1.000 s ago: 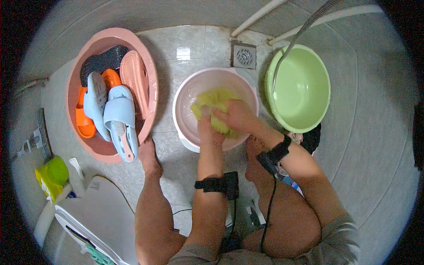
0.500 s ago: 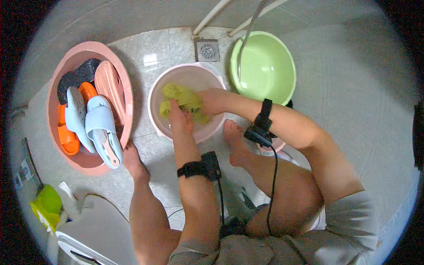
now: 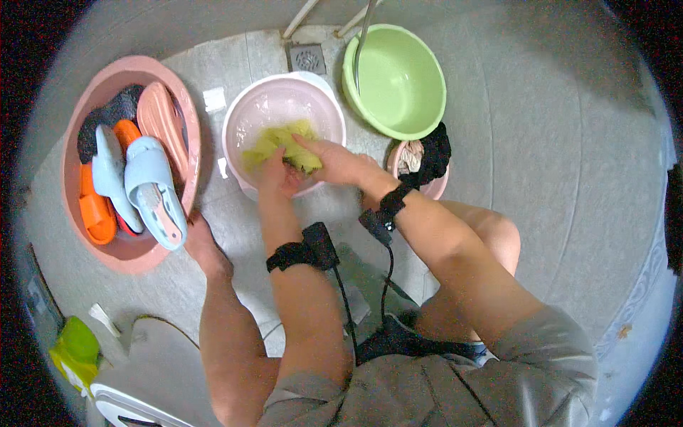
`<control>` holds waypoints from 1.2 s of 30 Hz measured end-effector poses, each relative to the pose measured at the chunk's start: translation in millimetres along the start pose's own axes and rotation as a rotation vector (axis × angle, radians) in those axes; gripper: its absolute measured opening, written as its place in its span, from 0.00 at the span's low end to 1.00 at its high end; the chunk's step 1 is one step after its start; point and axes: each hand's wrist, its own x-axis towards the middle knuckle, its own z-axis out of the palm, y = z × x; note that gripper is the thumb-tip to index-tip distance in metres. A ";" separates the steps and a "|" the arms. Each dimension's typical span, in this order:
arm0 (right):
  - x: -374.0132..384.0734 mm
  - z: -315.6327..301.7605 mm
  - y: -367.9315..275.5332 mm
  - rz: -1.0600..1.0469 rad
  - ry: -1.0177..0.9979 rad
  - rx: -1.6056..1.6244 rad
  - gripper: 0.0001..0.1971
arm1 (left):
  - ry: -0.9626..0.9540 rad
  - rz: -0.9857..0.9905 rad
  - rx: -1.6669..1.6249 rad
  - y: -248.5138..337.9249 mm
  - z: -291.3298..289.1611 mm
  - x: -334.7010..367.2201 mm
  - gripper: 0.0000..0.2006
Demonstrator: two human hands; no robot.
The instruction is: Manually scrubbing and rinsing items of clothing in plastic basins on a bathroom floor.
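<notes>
With our left hand (image 3: 282, 175) and right hand (image 3: 336, 159) we grasped a yellow-green cloth (image 3: 286, 137) (bunched up, partly hidden by our grip); it was inside the pale pink basin (image 3: 267, 99); the green tub (image 3: 402, 82) stood beside it.

The scene is viewed from the person's head by a wide fisheye camera, the left one of a side-by-side pair. The lens is pointed steeply down, so the pale pink basin (image 3: 267, 107) is looked into from above, left of and above the picture's centre. The grey clothing (image 3: 420, 391) is seen close to the lens at the lower edge; the fingers (image 3: 313, 149) and the floor (image 3: 245, 228) are set farther off. The pink tub (image 3: 128, 265) is taken in at the left, the green basin (image 3: 398, 78) at upper right. The wall (image 3: 199, 28) is bent into an arc.
</notes>
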 end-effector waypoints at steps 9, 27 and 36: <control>15.7 7.7 48.1 0.506 0.033 1.147 0.33 | 0.067 0.076 0.313 0.0 46.7 -30.5 0.28; -7.2 -36.6 -32.6 0.523 0.132 0.861 0.32 | -0.093 0.190 0.053 -2.7 84.2 -60.0 0.30; -29.4 -18.3 -61.4 0.509 0.048 0.367 0.31 | 0.062 0.240 0.192 -43.7 71.7 -34.0 0.30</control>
